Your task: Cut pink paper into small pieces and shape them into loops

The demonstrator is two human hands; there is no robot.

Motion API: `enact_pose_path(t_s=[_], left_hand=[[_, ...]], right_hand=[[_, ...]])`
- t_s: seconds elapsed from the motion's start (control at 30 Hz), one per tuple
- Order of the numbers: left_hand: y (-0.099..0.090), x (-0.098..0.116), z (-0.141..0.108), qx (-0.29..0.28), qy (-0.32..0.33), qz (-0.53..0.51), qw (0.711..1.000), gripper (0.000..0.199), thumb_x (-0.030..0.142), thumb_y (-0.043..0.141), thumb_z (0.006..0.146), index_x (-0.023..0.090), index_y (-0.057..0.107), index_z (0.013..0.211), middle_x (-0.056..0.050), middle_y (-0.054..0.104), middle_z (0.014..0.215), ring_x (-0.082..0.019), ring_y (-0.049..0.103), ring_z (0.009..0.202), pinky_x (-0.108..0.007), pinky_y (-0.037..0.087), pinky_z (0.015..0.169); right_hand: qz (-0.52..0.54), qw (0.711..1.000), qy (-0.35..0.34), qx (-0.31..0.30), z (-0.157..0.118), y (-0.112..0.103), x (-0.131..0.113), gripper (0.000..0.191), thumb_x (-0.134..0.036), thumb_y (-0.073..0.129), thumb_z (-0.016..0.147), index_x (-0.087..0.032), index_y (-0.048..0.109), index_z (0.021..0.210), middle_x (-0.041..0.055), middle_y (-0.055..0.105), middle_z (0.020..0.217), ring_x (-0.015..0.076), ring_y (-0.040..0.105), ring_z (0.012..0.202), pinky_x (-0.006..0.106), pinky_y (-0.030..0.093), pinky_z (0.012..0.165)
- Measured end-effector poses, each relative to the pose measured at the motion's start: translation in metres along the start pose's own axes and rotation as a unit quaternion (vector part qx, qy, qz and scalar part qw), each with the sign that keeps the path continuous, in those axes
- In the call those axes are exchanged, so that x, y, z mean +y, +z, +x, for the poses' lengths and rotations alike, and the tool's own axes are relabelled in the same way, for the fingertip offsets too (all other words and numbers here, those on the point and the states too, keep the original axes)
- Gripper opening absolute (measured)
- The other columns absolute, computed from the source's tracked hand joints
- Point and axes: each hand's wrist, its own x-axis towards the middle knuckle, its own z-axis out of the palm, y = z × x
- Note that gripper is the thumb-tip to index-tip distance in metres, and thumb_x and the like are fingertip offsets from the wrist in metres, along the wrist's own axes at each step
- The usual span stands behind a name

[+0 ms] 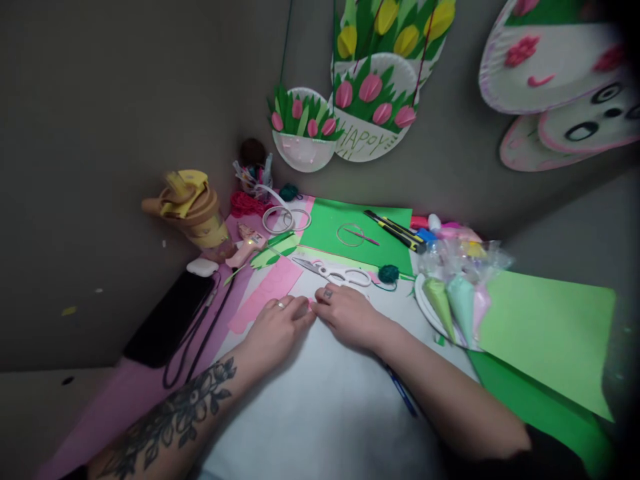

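Observation:
My left hand (280, 328) and my right hand (347, 318) meet above the white sheet (300, 413). Their fingers are closed around a small pink piece (311, 305), mostly hidden between the fingertips. Just beyond them lie white-handled scissors (340, 273). A pink paper strip (267, 293) is beside my left hand, and a ball of dark green yarn (389, 274) lies past my right hand. A blue pen (401, 393) rests partly under my right forearm.
On the left are a black phone (170, 320), a pink glue gun (246, 250) and a tall cup (200, 217). Cutters (395, 231) lie on green paper (325, 223) at the back. Piping bags (461, 307) sit on a plate at right, beside light green paper (550, 333).

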Motion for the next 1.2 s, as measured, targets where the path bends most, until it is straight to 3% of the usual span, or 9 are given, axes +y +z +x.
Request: enact_pose_path(t_s=[0.17,0.23,0.33,0.5,0.63,0.7,0.77,0.93,1.2], left_hand=[[-0.04,-0.019,-0.018,0.106,-0.027,-0.048,0.993,0.039,0.006,0.05,0.081,0.025,0.068,0.109,-0.008,0.062,0.119,-0.022,0.057,0.103,-0.037,0.046,0.086],[-0.062,-0.028,-0.031,0.115,-0.066,-0.034,0.991,0.036,0.006,0.045,0.082,0.023,0.072,0.097,-0.007,0.065,0.113,-0.02,0.059,0.098,-0.035,0.047,0.085],[-0.082,-0.042,-0.051,0.086,-0.166,0.012,0.982,0.035,0.01,0.041,0.084,0.02,0.073,0.097,-0.008,0.068,0.108,-0.021,0.062,0.097,-0.034,0.048,0.086],[-0.081,-0.061,-0.068,0.024,-0.329,0.101,0.938,0.033,0.02,0.039,0.087,0.019,0.07,0.099,-0.01,0.068,0.104,-0.024,0.064,0.093,-0.034,0.049,0.08],[-0.086,-0.071,-0.072,0.024,-0.431,0.151,0.89,0.029,0.031,0.042,0.087,0.017,0.067,0.088,-0.011,0.068,0.094,-0.027,0.065,0.084,-0.033,0.049,0.067],[-0.091,-0.072,-0.072,0.034,-0.465,0.162,0.87,0.028,0.033,0.043,0.086,0.016,0.066,0.088,-0.012,0.068,0.093,-0.028,0.065,0.083,-0.033,0.048,0.064],[-0.092,-0.071,-0.069,0.034,-0.467,0.148,0.871,0.03,0.035,0.042,0.087,0.016,0.066,0.09,-0.012,0.068,0.094,-0.027,0.066,0.083,-0.032,0.048,0.065],[-0.079,-0.062,-0.033,0.009,-0.375,0.089,0.923,0.032,0.031,0.038,0.091,0.02,0.068,0.092,-0.01,0.069,0.098,-0.023,0.066,0.087,-0.029,0.047,0.07],[-0.059,-0.074,0.088,0.025,-0.298,0.055,0.953,0.028,0.012,0.041,0.086,0.013,0.065,0.102,-0.016,0.063,0.107,-0.024,0.06,0.1,-0.035,0.044,0.085]], right_hand=[[-0.012,1.0,-0.007,-0.02,0.002,-0.003,-0.005,0.023,-0.018,0.045,0.094,-0.015,0.066,0.1,0.0111,0.062,0.098,0.0219,0.052,0.089,0.032,0.038,0.07],[-0.022,0.999,-0.013,-0.021,0.002,-0.004,-0.006,0.02,-0.017,0.046,0.092,-0.015,0.066,0.099,0.0107,0.062,0.096,0.0223,0.053,0.087,0.032,0.038,0.069],[-0.035,0.999,-0.025,-0.018,0.0,-0.005,-0.008,0.019,-0.014,0.048,0.09,-0.015,0.065,0.098,0.0105,0.063,0.094,0.0233,0.054,0.085,0.033,0.038,0.066],[-0.034,0.999,-0.024,-0.007,-0.001,-0.002,-0.008,0.021,-0.015,0.044,0.092,-0.017,0.064,0.099,0.0111,0.063,0.096,0.0239,0.055,0.087,0.032,0.038,0.066],[-0.026,1.0,-0.016,0.003,-0.003,0.0,-0.007,0.022,-0.017,0.044,0.092,-0.017,0.064,0.098,0.0111,0.063,0.097,0.0239,0.055,0.088,0.032,0.038,0.066],[-0.02,1.0,-0.017,0.007,-0.003,0.0,-0.007,0.021,-0.016,0.044,0.092,-0.017,0.064,0.098,0.0109,0.062,0.097,0.0242,0.054,0.09,0.031,0.037,0.066],[-0.014,1.0,-0.016,0.006,-0.004,0.0,-0.007,0.02,-0.016,0.045,0.091,-0.017,0.064,0.098,0.0108,0.062,0.097,0.0243,0.054,0.091,0.031,0.037,0.067],[0.001,1.0,-0.01,-0.002,-0.003,-0.004,-0.008,0.019,-0.016,0.046,0.091,-0.017,0.064,0.094,0.0104,0.062,0.098,0.0238,0.053,0.091,0.031,0.037,0.068],[0.009,1.0,-0.007,0.003,-0.001,-0.002,-0.006,0.018,-0.016,0.047,0.091,-0.017,0.065,0.093,0.0097,0.061,0.096,0.0228,0.053,0.089,0.031,0.038,0.066]])
